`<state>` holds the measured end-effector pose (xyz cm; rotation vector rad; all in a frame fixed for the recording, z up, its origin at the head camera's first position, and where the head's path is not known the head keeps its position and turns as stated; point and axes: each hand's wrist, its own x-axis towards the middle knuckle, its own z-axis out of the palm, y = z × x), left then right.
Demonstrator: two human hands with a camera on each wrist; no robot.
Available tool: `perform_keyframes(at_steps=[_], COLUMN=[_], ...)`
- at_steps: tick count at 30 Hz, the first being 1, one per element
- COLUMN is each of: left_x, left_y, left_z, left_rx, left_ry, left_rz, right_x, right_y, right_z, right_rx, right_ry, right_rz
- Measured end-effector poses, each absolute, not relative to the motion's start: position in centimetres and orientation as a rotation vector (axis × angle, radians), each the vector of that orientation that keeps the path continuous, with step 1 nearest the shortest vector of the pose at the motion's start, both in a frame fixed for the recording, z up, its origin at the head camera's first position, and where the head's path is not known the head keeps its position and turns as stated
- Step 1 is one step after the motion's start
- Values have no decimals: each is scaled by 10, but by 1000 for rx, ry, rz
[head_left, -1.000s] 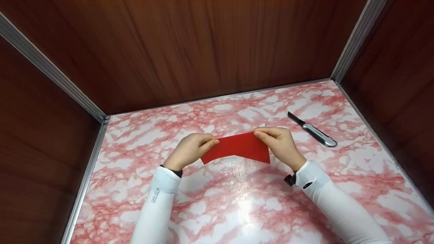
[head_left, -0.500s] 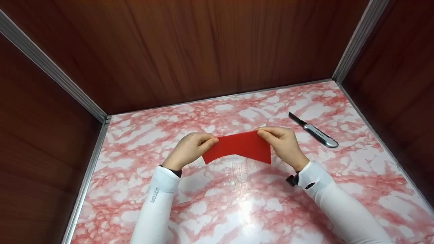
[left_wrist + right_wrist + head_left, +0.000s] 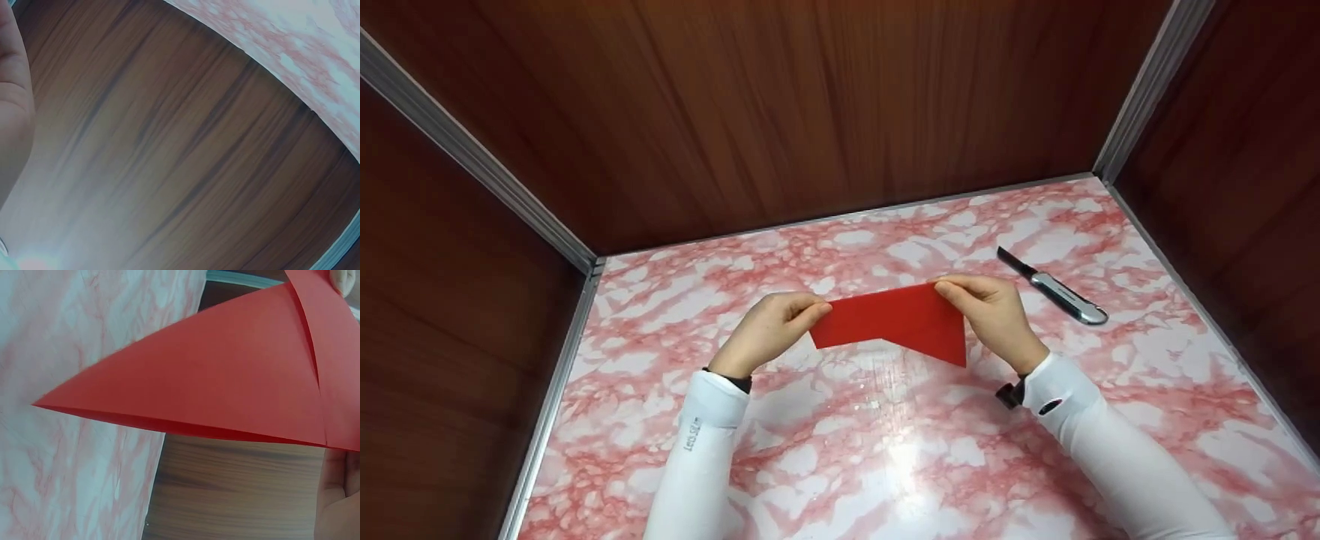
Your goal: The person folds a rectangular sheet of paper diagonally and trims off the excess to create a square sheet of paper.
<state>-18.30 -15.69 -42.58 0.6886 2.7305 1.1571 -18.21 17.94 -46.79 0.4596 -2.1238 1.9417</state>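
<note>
Our left hand [image 3: 765,334] is sitting further left than half a second ago, right hand [image 3: 994,315] a touch further right; we're pinching the folded red paper [image 3: 885,319] mid-frame by both upper ends, long axis running between them, tilting up rightward, neither hand nearer.

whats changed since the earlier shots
The left grip has shifted slightly left and the right grip slightly right, so they are farther apart on the red paper. The paper's lower left edge looks straighter. Both still pinch it; the knife stayed put.
</note>
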Motion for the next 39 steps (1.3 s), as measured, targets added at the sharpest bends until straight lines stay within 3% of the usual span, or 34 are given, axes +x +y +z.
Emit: perform_keyframes(at_steps=[18, 30, 39], left_x=[-181, -180, -181], left_y=[-167, -171, -172], left_z=[-430, -432, -435], left_rx=[650, 479, 526], left_ry=[2675, 2600, 2608], left_rz=[1281, 1443, 1425], right_x=[-184, -185, -184], right_y=[184, 185, 186], right_z=[-471, -471, -470], right_rx=[453, 455, 460], right_ry=[-2125, -2088, -2094], right_rz=[1935, 1955, 1942])
